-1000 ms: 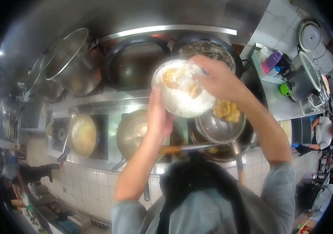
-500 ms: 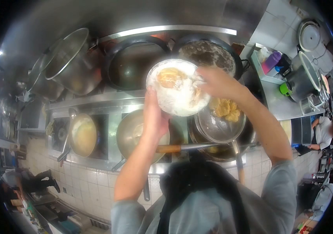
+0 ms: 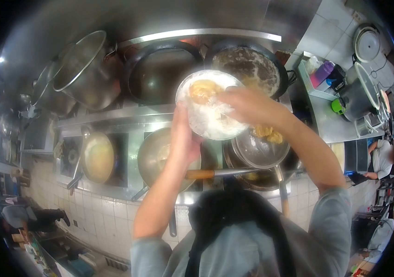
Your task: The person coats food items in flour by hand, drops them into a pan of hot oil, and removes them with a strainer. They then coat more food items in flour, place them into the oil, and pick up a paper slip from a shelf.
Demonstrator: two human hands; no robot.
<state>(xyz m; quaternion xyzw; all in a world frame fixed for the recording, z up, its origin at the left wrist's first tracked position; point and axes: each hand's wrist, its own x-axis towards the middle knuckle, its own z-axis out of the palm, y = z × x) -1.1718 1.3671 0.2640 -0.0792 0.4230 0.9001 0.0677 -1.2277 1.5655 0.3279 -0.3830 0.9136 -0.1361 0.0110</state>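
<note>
A round metal bowl (image 3: pixel 211 129) of white powder is held up over the stove by my left hand (image 3: pixel 185 134), its fingers at the bowl's left edge and underside. Inside the bowl, a yellowish-orange piece (image 3: pixel 202 91) lies on the powder near the far left. My right hand (image 3: pixel 241 104) reaches into the bowl from the right; it is blurred, and its fingers are on or in the powder. Below the bowl to the right, yellow battered pieces (image 3: pixel 267 134) sit in a strainer (image 3: pixel 258 157), partly covered by my right forearm.
Behind the bowl stand a dark wok (image 3: pixel 160 69) and a wok of bubbling liquid (image 3: pixel 248 62). Large pots (image 3: pixel 88 83) are at the left. Nearer are a pan (image 3: pixel 98 159) and another wok (image 3: pixel 153 159). A person (image 3: pixel 384 159) stands far right, another (image 3: pixel 33 217) far left.
My right hand has moved left, further into the bowl. The bowl has shifted slightly, and my forearm now hides more of the battered pieces.
</note>
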